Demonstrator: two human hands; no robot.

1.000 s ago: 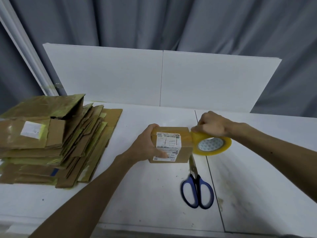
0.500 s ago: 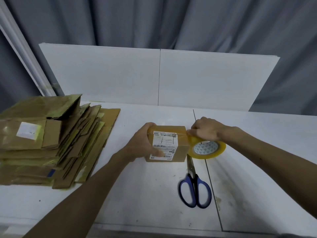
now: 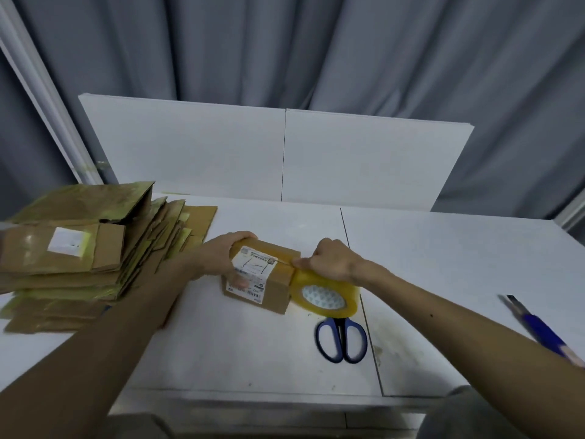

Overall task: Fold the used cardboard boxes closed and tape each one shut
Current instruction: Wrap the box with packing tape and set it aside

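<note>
One box (image 3: 278, 291) | long axis left-right | tape roll (image 3: 300, 291) touches right end

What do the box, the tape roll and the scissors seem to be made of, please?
Box: matte brown cardboard, judging by its dull folded edges, with a white paper label. Tape roll: glossy, translucent yellowish plastic film round a pale patterned core, perhaps card. Scissors: smooth blue handles, probably plastic; blades hidden behind the roll.
</note>
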